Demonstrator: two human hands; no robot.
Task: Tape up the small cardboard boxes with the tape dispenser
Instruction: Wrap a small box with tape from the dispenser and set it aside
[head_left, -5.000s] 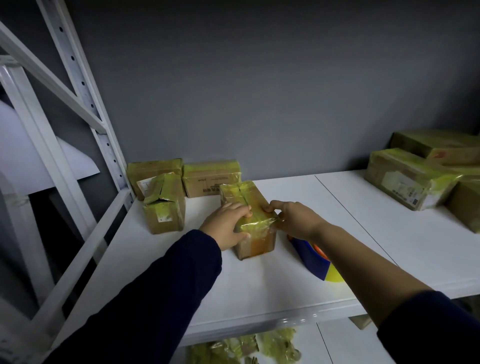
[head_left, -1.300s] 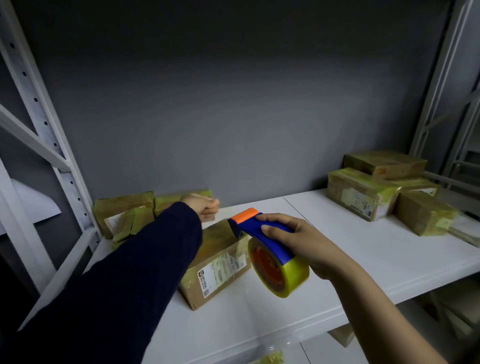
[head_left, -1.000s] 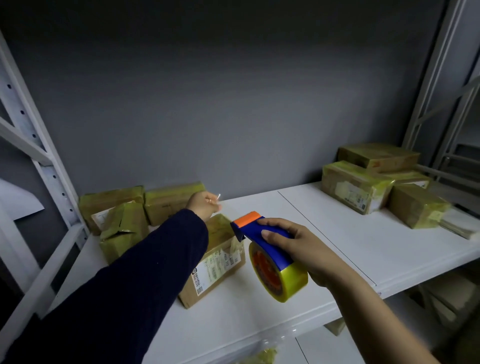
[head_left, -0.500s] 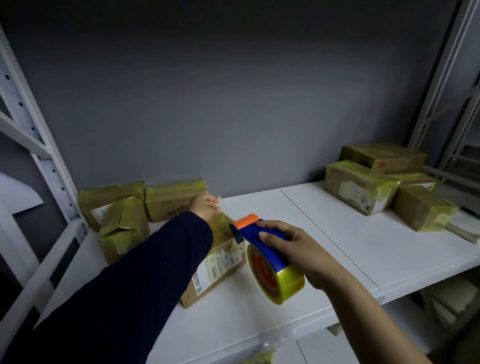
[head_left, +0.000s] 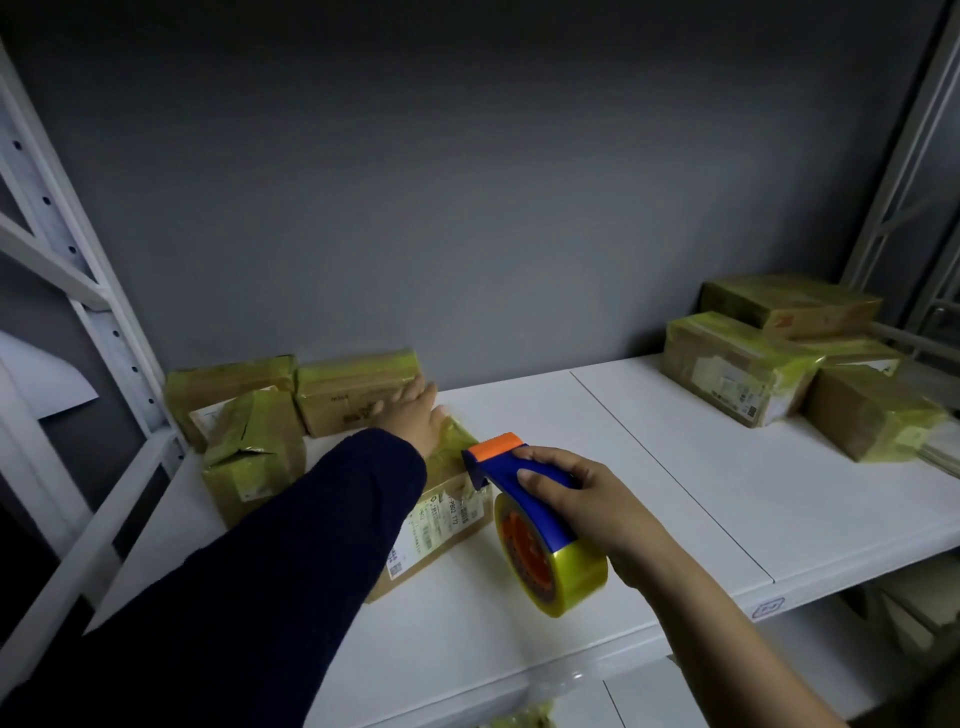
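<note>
A small cardboard box (head_left: 442, 519) with a printed label lies at an angle on the white shelf (head_left: 649, 467). Its top is wrapped in yellowish tape. My left hand (head_left: 415, 415) lies flat on the far end of the box with its fingers stretched out. My sleeve hides most of the box top. My right hand (head_left: 576, 501) grips the blue handle of the tape dispenser (head_left: 519, 483). Its orange blade end touches the near right corner of the box, and the yellow tape roll (head_left: 556, 566) hangs below my hand.
Three taped boxes (head_left: 254, 447) sit at the back left beside the white rack upright (head_left: 78, 270). Several more taped boxes (head_left: 737, 364) are stacked at the right end of the shelf. The grey wall stands close behind. A lower shelf shows below the front edge.
My left hand went from pinching something above the box's far end to lying flat on it with fingers spread. The dispenser moved slightly toward the box.
</note>
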